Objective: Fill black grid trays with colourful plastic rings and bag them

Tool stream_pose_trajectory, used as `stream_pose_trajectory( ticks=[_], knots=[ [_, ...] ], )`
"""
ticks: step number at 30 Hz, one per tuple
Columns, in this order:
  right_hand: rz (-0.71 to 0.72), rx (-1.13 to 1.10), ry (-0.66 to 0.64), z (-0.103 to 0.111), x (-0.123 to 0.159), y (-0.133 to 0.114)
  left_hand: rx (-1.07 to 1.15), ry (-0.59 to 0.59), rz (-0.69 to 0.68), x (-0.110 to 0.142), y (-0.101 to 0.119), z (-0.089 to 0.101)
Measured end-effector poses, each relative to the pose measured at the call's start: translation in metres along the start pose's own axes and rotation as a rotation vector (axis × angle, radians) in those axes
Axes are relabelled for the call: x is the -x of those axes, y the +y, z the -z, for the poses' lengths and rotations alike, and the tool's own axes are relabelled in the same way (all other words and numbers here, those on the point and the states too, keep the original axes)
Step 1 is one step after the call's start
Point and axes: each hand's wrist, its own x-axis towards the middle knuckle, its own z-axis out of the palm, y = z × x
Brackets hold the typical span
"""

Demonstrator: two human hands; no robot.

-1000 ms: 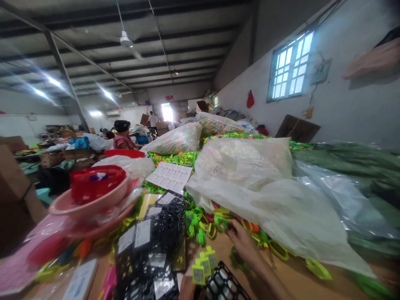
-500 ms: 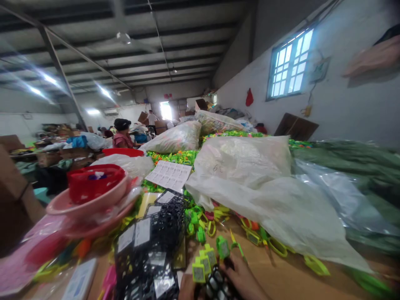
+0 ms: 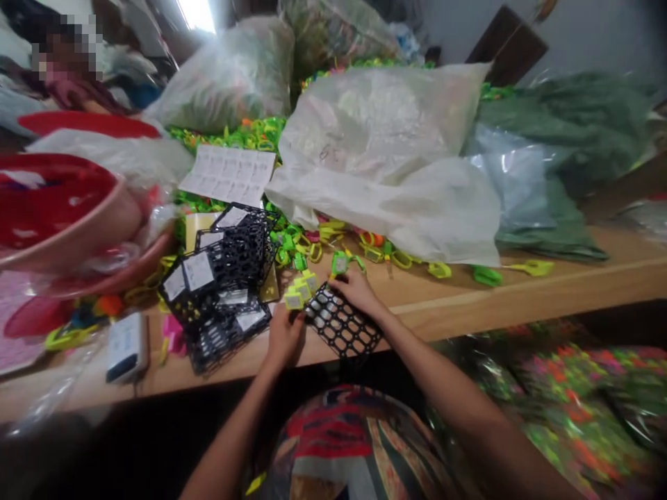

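A black plastic grid sheet (image 3: 350,325) with oval holes lies at the table's front edge, tilted toward me. My left hand (image 3: 286,336) grips its left corner, thumb and fingers closed. At its far right edge my right hand (image 3: 358,292) pinches the sheet. Several yellow toy pieces with grey square faces (image 3: 301,292) stand in a row at the sheet's far left edge, beside my left fingers. Just beyond my right fingertips sits a green piece of the same kind (image 3: 340,262). Pale pieces show through the upper holes.
Left of my hands is a pile of black grid sheets with white labels (image 3: 234,257). A white plastic bag (image 3: 385,146) and loose green and yellow pieces lie behind. Pink basins (image 3: 122,215) stand left, near a white box (image 3: 126,347). Another person (image 3: 73,83) is at far left.
My view has tilted down, bringing both forearms and the table's front edge into sight. Both hands stay at the grid sheet, which now shows more fully.
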Motion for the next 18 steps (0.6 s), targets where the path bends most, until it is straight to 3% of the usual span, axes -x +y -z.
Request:
stream_pose_trajectory(
  ticks=[7,14,18],
  knots=[
    [0.060,0.028,-0.091,-0.012,-0.003,-0.004,-0.024,0.005,-0.057,0.002,0.010,0.006],
    [0.346,0.345,-0.114,-0.023,0.011,-0.005,-0.045,0.015,-0.088,0.002,0.007,0.005],
    [0.328,0.316,-0.316,-0.008,-0.004,-0.023,-0.050,0.023,-0.111,0.001,0.007,0.005]
  ],
)
